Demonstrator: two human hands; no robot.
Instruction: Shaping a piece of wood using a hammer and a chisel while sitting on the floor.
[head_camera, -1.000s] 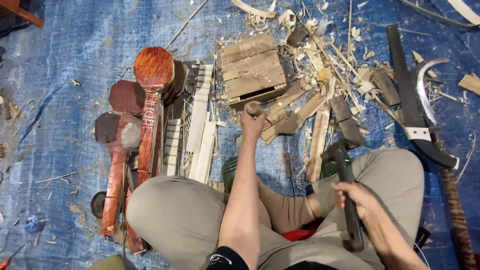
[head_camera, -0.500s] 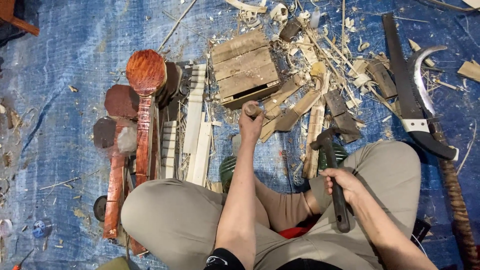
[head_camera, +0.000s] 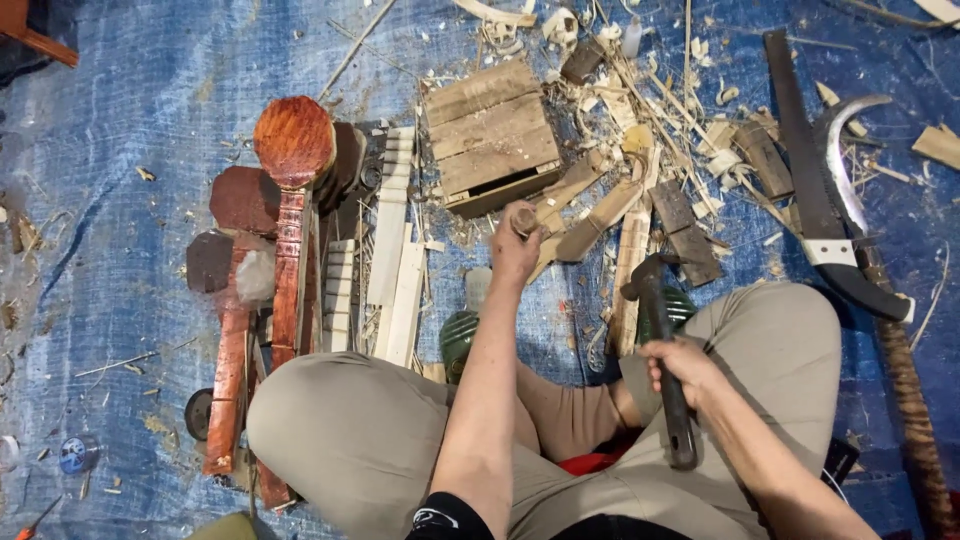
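Observation:
I sit cross-legged on a blue tarp (head_camera: 130, 130). My left hand (head_camera: 514, 250) is closed around a short wooden-handled tool (head_camera: 523, 219), held upright in front of my knees, just below a small wooden crate (head_camera: 490, 135). My right hand (head_camera: 678, 366) grips the dark handle of a hammer (head_camera: 655, 330), whose head (head_camera: 648, 275) is raised above my right thigh, to the right of the left hand. What the upright tool's tip rests on is hidden by my hand.
Reddish carved instrument necks (head_camera: 290, 220) and pale notched wood strips (head_camera: 395, 260) lie at left. Wood offcuts and shavings (head_camera: 640, 170) litter the middle. A long dark blade (head_camera: 810, 190) and a curved sickle (head_camera: 850, 170) lie at right. A green object (head_camera: 458, 340) sits between my knees.
My right hand has brought the hammer up and leftward from beside my right thigh toward the left hand. The left hand stays on its tool.

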